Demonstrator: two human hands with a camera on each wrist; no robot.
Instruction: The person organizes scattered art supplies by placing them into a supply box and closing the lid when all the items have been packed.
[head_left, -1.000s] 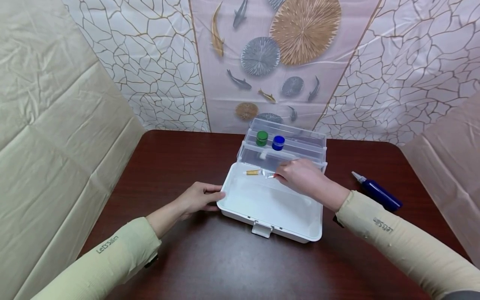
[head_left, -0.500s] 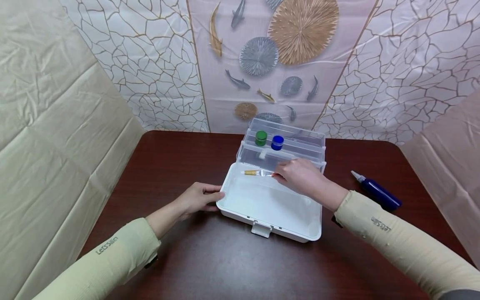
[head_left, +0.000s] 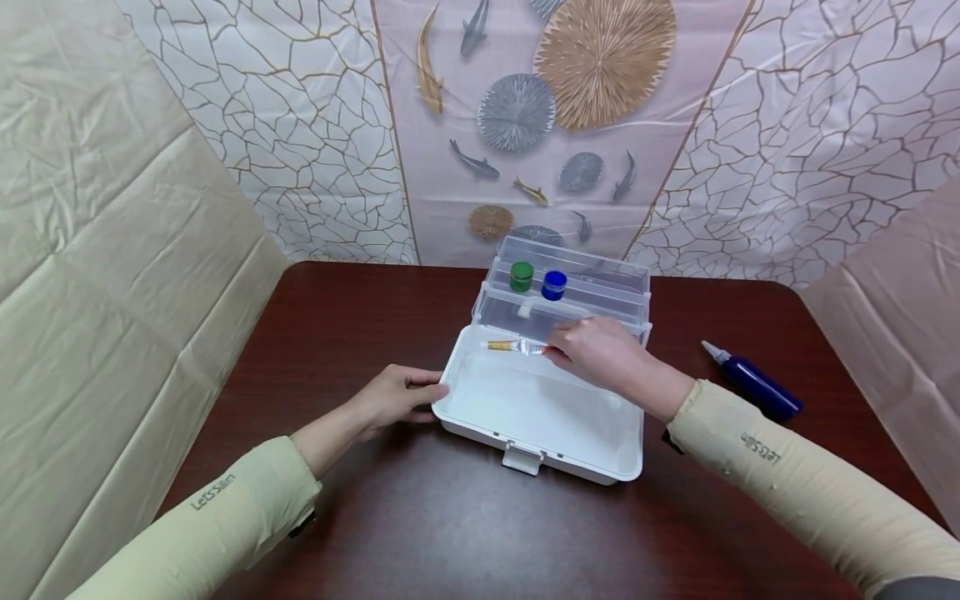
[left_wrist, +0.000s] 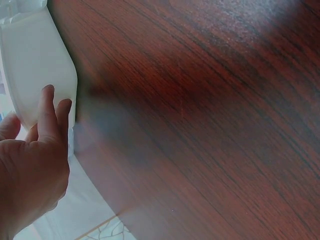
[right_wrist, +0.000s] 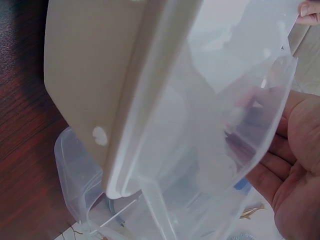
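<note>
A white storage box [head_left: 536, 408] stands with its lid side folded back. My left hand [head_left: 397, 393] grips the box's left side, thumb over the rim; in the left wrist view its fingers [left_wrist: 47, 112] lie along the outer wall. My right hand [head_left: 600, 350] reaches over the back of the box and pinches a small paint tube [head_left: 537, 350] with a red end, which its fingers partly cover. End to end with that one, on the left, lies a gold paint tube [head_left: 503, 346]. In the right wrist view the right hand [right_wrist: 292, 165] appears behind clear plastic.
Clear plastic trays [head_left: 607, 287] rise behind the box. A green paint pot [head_left: 521, 277] and a blue paint pot [head_left: 554, 286] sit in them. To the right, a dark blue bottle [head_left: 757, 385] with a pointed white nozzle lies on the brown table [head_left: 360, 308]. A latch [head_left: 522, 457] juts from the box's front.
The red-ended tube has turned slightly, coming more into line with the gold tube. My right hand stays at nearly the same spot; the left hand keeps its hold on the box.
</note>
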